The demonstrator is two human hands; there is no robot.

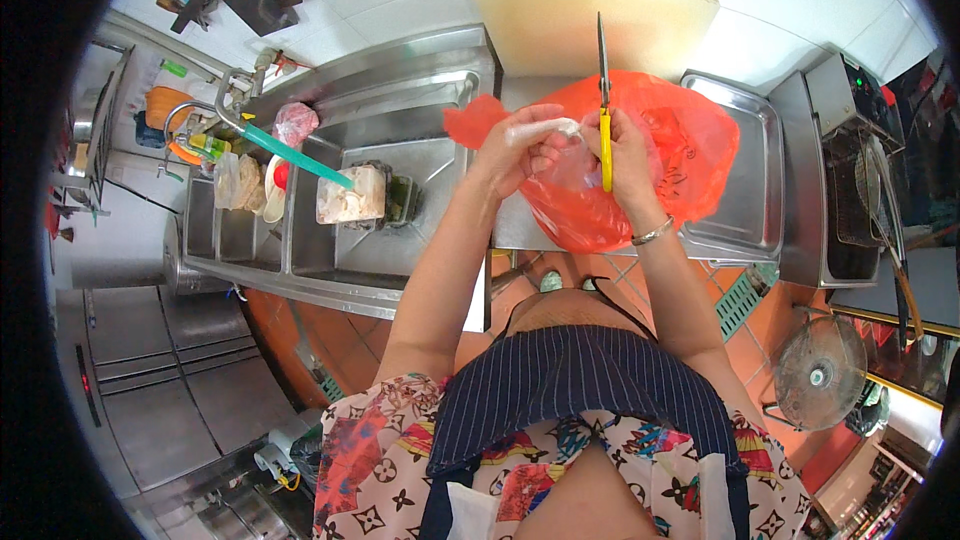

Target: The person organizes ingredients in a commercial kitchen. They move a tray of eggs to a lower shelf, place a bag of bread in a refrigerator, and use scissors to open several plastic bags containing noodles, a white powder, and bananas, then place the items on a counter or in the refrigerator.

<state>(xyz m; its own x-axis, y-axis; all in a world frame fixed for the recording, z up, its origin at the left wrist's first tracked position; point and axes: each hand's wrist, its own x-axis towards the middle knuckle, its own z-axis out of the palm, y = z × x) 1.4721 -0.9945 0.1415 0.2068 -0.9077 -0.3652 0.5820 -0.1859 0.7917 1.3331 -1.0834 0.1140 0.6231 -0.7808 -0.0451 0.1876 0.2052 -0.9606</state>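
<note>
A clear plastic bag (568,163) hangs between both hands, above a large red plastic bag (585,217) that lies on the steel counter. My left hand (525,150) has its thumb stretched along the clear bag's whitish gathered top, with the fingers curled beneath. In my right hand (621,154) is a pair of scissors with yellow handles (607,150), its blades pointing away from me towards the cutting board. The right fingertips also meet the gathered plastic. Dark items show faintly through the red bag; what they are cannot be told.
Left are steel sinks (300,247) with a green hose (289,154) running into a food-filled plastic container (337,202). A pale cutting board (592,22) leans on the wall. To the right stand a steel tray (772,165), a deep fryer (855,202) and a floor fan (817,375).
</note>
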